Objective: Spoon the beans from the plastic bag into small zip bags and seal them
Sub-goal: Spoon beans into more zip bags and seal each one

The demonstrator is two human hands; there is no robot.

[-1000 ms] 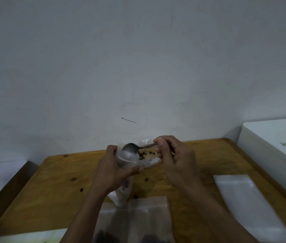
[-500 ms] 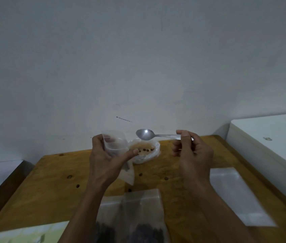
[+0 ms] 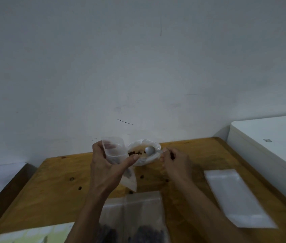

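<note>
A: Why is the left hand (image 3: 110, 165) raised?
B: It grips the small zip bag (image 3: 115, 149) with its mouth held open beside the plastic bag (image 3: 144, 154) of beans (image 3: 135, 152).
A: And the right hand (image 3: 173, 159)?
B: Its curled fingers pinch the spoon (image 3: 150, 150), bowl dipped inside that bag to scoop, I judge.

Right hand (image 3: 173, 159) dips spoon (image 3: 150, 150) in plastic bag (image 3: 144, 155) (few beans).
</note>
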